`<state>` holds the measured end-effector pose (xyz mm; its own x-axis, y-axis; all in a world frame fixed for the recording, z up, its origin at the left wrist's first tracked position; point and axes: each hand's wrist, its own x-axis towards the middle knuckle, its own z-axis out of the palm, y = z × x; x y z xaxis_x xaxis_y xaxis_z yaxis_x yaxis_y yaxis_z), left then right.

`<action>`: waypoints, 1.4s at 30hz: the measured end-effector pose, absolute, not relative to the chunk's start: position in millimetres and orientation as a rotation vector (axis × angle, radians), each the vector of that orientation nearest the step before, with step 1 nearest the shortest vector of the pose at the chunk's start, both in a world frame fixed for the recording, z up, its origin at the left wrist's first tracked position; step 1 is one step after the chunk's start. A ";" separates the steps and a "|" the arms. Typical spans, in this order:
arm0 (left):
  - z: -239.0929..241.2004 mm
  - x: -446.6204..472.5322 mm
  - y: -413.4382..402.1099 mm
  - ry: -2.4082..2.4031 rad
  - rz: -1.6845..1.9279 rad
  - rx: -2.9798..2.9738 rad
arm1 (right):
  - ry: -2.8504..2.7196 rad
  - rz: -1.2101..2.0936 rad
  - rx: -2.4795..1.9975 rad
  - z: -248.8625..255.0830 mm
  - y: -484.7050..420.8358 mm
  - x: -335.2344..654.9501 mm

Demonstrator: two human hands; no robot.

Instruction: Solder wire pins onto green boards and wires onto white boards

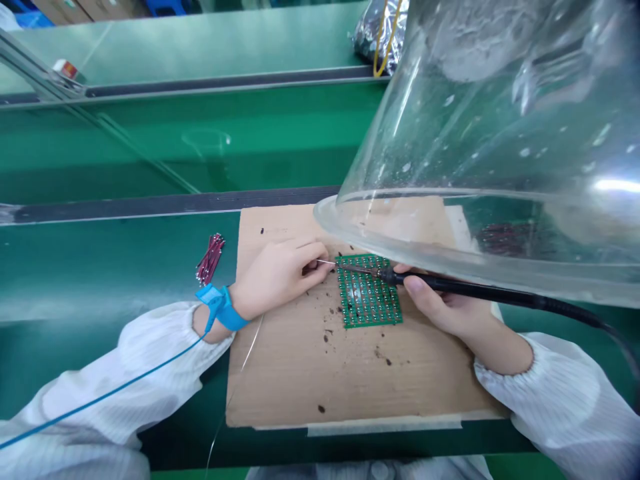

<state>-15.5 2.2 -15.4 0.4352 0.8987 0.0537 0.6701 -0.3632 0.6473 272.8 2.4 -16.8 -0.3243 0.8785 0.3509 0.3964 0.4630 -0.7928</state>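
Observation:
A green circuit board with rows of small solder points lies on a brown cardboard sheet. My right hand is closed around a black-handled soldering iron, its tip pointing left over the board's upper left corner. At that same corner my left hand pinches a thin solder wire, and the wire's end meets the iron's tip or lies very close to it. The wire's loose length trails below the left wrist, which wears a blue wrist strap with a cord.
A large clear plastic hood hangs over the upper right, above the right hand. Dark red wires lie bundled left of the cardboard; more red wires show through the hood. A silver bag stands on the back shelf.

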 end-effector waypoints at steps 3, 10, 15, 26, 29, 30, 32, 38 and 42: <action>-16.9 -16.6 1.6 1.299 0.555 2.149 | -1.865 0.771 -1.051 -12.3 3.4 267.6; -13.3 -15.2 0.8 1.347 0.548 2.227 | -1.933 0.764 -1.152 -9.6 3.3 268.8; -15.0 -15.8 0.1 1.337 0.548 2.256 | -1.947 0.712 -1.164 -12.7 1.4 269.9; -18.5 -13.9 -0.6 1.347 0.547 2.254 | -1.920 0.746 -1.074 -14.5 5.6 273.1; -18.0 -13.8 -0.5 1.350 0.561 2.266 | -1.754 0.759 -1.097 -20.2 7.0 273.9; -17.9 -13.9 -0.4 1.350 0.566 2.271 | -1.703 0.776 -1.116 -22.2 8.0 274.1; -17.9 -14.4 0.2 1.344 0.575 2.285 | -1.643 0.799 -1.153 -24.6 10.1 274.1; -21.8 -12.4 1.7 1.336 0.595 2.336 | -1.804 0.695 -1.187 -14.7 11.7 270.3; -15.2 -16.5 4.6 1.329 0.555 2.349 | -2.007 0.717 -1.106 -12.4 11.0 273.1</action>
